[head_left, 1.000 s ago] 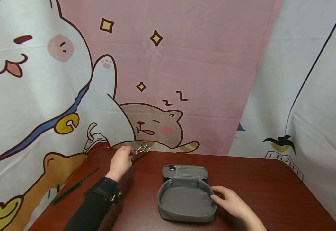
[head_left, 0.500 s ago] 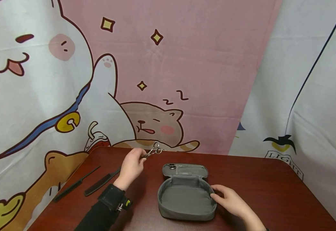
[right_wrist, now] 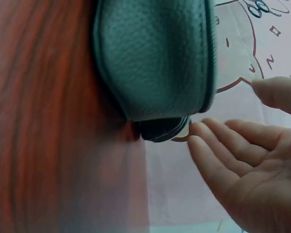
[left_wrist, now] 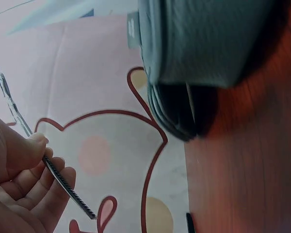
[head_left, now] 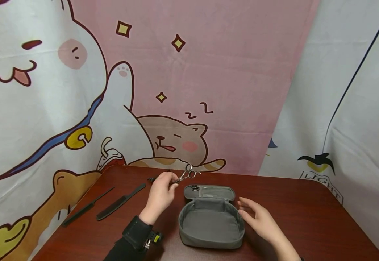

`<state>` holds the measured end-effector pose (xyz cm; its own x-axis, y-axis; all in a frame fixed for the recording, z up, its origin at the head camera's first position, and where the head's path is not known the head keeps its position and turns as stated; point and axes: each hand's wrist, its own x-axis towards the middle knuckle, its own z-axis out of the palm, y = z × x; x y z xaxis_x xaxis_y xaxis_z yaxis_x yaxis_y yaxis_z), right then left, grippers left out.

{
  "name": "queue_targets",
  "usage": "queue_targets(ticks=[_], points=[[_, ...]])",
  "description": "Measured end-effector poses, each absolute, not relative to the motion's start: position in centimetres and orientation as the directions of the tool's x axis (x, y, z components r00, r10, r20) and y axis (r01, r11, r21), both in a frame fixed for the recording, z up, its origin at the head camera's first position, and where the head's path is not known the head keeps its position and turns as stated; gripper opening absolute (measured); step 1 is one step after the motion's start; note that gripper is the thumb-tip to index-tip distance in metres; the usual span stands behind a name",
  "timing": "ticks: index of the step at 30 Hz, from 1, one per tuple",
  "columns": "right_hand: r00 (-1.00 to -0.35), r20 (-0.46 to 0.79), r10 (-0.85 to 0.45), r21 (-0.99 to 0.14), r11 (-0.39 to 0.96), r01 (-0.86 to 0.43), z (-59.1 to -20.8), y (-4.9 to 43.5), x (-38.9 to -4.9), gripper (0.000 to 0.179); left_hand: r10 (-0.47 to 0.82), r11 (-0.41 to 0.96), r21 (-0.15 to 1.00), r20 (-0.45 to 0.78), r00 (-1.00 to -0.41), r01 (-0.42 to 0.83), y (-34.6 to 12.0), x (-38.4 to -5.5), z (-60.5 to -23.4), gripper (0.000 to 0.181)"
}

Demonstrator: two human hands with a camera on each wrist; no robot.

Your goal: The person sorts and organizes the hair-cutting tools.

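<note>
My left hand (head_left: 160,195) pinches a pair of thinning shears (head_left: 189,172) between thumb and fingers, above the table and left of the grey case. The shears' toothed blade (left_wrist: 65,184) shows below the fingers in the left wrist view, with the finger rings pointing away from the hand. The grey zip case (head_left: 210,242) stands with its lid (head_left: 217,192) folded back, and nothing shows in its main compartment. My right hand (head_left: 259,219) is beside the case's right rim, its fingers loosely extended and holding nothing; the right wrist view shows its palm.
Left on the brown table (head_left: 290,203) lie a thin-tailed black comb (head_left: 82,213) near the edge and a wider black comb (head_left: 121,203). Another dark item (head_left: 151,178) is partly hidden behind my left hand. A cartoon-printed curtain (head_left: 235,90) hangs behind the table.
My left hand has carried the shears right, toward the case, uncovering the wider comb. My right hand's fingers have come off the case's rim and opened slightly.
</note>
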<state>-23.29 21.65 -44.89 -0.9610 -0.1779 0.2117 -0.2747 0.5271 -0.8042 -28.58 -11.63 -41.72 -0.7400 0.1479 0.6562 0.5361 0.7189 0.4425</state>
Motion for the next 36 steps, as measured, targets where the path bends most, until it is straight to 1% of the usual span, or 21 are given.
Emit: queue_targets(ticks=[5, 10, 14, 17, 23, 26, 32, 36], points=[[-0.929, 0.338, -0.149, -0.793, 0.486, -0.367, -44.1, 20.8, -23.3, 0.048, 0.163, 0.7, 0.436, 0.673, -0.721, 0.565, -10.4, -27.7, -41.6, 0.02], [-0.887, 0.443, -0.132, -0.793, 0.404, -0.456, -43.4, 19.4, -23.1, 0.05, 0.179, 0.689, 0.42, 0.691, -0.7, 0.591, -9.3, -27.0, -41.7, 0.022], [-0.862, 0.496, -0.106, -0.797, 0.337, -0.501, -42.6, 18.0, -22.8, 0.049, 0.18, 0.678, 0.413, 0.709, -0.682, 0.608, -8.6, -26.4, -41.6, 0.024], [-0.862, 0.5, -0.087, -0.81, 0.306, -0.501, -42.2, 17.0, -22.6, 0.048, 0.176, 0.666, 0.413, 0.723, -0.668, 0.622, -8.0, -25.9, -41.6, 0.025], [-0.853, 0.516, -0.082, -0.819, 0.246, -0.519, -42.3, 15.1, -22.7, 0.044, 0.166, 0.628, 0.44, 0.73, -0.663, 0.642, -7.0, -25.0, -41.8, 0.025], [-0.851, 0.52, -0.071, -0.829, 0.199, -0.523, -42.4, 14.3, -22.8, 0.044, 0.172, 0.626, 0.433, 0.735, -0.656, 0.648, -6.6, -24.6, -41.8, 0.025], [-0.87, 0.493, -0.002, -0.862, 0.131, -0.489, -42.4, 12.9, -22.5, 0.038, 0.195, 0.643, 0.419, 0.72, -0.666, 0.641, -5.9, -23.9, -41.6, 0.025], [-0.889, 0.456, 0.029, -0.887, 0.096, -0.452, -42.3, 12.3, -22.4, 0.029, 0.204, 0.638, 0.428, 0.708, -0.676, 0.64, -5.5, -23.6, -41.7, 0.024]])
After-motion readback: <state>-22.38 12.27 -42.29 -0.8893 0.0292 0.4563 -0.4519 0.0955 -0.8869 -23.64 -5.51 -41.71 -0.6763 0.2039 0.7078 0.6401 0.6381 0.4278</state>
